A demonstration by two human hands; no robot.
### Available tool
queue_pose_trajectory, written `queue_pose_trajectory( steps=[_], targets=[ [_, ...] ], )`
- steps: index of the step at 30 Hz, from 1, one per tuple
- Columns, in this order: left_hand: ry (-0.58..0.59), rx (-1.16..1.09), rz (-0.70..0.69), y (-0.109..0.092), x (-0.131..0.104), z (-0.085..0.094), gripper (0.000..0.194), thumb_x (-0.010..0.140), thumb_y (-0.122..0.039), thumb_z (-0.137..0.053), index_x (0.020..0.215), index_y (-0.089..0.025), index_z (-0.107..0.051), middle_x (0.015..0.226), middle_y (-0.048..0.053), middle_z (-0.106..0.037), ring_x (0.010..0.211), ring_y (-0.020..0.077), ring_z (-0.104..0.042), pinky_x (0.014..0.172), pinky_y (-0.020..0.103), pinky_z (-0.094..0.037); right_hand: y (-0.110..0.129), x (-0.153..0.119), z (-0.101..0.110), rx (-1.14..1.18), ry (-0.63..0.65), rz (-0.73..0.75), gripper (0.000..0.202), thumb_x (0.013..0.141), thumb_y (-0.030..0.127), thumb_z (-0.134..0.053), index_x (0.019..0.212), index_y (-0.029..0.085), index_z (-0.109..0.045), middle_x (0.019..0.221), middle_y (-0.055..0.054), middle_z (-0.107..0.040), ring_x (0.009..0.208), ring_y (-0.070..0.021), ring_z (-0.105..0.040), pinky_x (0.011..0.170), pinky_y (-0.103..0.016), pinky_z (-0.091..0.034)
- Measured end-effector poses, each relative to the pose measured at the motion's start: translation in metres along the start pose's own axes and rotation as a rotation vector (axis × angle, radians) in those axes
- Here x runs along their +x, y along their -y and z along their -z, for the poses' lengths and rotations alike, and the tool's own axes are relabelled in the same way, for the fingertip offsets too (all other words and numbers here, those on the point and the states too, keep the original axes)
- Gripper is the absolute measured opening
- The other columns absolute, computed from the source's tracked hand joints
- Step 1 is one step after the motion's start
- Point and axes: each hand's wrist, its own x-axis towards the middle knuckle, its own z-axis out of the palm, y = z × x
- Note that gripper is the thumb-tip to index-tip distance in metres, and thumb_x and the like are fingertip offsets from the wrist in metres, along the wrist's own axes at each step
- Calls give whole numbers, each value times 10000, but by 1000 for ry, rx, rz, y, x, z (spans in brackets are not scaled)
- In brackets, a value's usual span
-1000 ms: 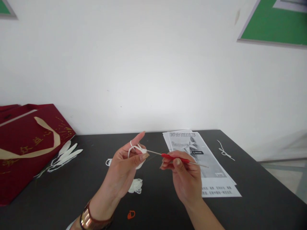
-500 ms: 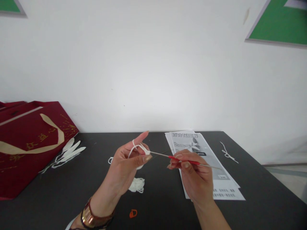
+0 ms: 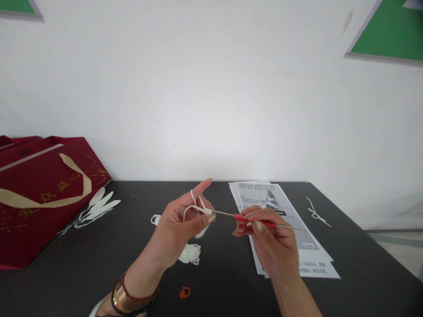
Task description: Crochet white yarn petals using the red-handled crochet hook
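My left hand (image 3: 181,222) pinches a small white crochet piece (image 3: 202,229) between thumb and fingers, with white yarn (image 3: 189,206) looped round the raised index finger. Much of the piece is hidden behind the fingers. In my right hand (image 3: 272,240) is a crochet hook (image 3: 253,221) with a red grip and thin metal shaft, held like a pencil. Its tip points left and meets the yarn at my left fingertips. Below my left hand, a bundle of white yarn (image 3: 191,254) lies on the table, partly covered by the wrist.
An orange stitch marker (image 3: 185,292) lies near the front of the dark table (image 3: 224,281). Printed sheets (image 3: 317,259) rest under and behind my right hand. A short white yarn tie (image 3: 316,213) is farther right. White crocheted petals (image 3: 95,209) lie beside a dark red bag (image 3: 42,176) on the left.
Both hands have shifted slightly right in the picture, as the camera view moved a little too. The yarn over my left index finger now forms a more open loop near the hook tip.
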Motion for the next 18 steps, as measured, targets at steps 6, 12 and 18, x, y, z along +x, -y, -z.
queue_pose_trajectory(
  steps=[6,12,18],
  targets=[
    [0,70,-63,1,0,3,464,713,-182,-777,1158,-288,-702,744,7,-603,639,97,-493,551,206,-380,-4,-1,-3,17,-18,-30,69,840,244,-684,871,209,-734,813,-35,-696,660,-153,-684,578,-276,-606],
    [41,274,-140,-4,0,7,505,713,-148,-768,1188,-295,-684,784,17,-629,672,123,-517,573,233,-407,-8,0,-1,62,-40,-52,71,843,245,-682,877,206,-730,776,-35,-726,643,-143,-687,574,-259,-607],
    [-23,278,-133,-5,1,10,439,713,-155,-772,1130,-280,-720,702,9,-615,694,134,-532,575,232,-413,-7,1,-2,94,-44,-104,76,832,264,-698,869,207,-732,748,-32,-740,615,-142,-692,574,-262,-603]
  ],
)
